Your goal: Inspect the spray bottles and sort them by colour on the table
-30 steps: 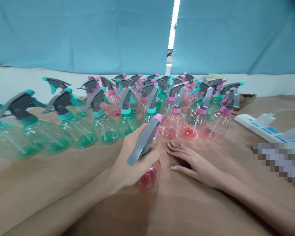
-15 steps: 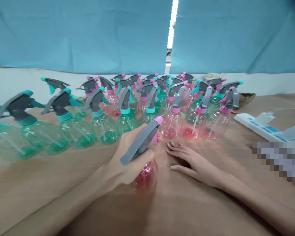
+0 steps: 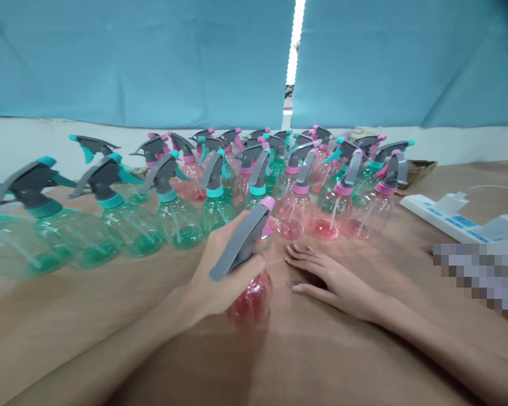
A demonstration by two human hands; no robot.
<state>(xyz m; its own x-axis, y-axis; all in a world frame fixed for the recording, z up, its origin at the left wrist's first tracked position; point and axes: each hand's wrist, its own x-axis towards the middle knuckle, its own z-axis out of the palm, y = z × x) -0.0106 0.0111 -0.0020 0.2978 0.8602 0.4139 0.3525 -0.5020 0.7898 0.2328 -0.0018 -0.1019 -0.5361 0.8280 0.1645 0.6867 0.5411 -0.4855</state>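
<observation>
My left hand (image 3: 220,268) is wrapped round the neck of a pink spray bottle (image 3: 250,301), which has a grey trigger head and a pink nozzle pointing away from me. My fingers hide its collar and most of the trigger. To the right, my right hand (image 3: 328,276) rests palm down on the brown tabletop (image 3: 313,355), fingers stretched forward, holding nothing. Just beyond both hands stands a row of spray bottles: green ones such as this green spray bottle (image 3: 180,223) on the left, pink ones such as this pink spray bottle (image 3: 294,211) on the right.
More green and pink spray bottles crowd behind the front row. At the right lies a white power strip (image 3: 444,217) with plugs in it, beside a pixelated patch (image 3: 474,270). A blue cloth (image 3: 152,62) hangs at the back, with a bright light strip (image 3: 295,45) before it.
Almost nothing differs. The held bottle's head has tipped slightly more upright, and the whole view has shifted a little. My right hand stays flat on the table.
</observation>
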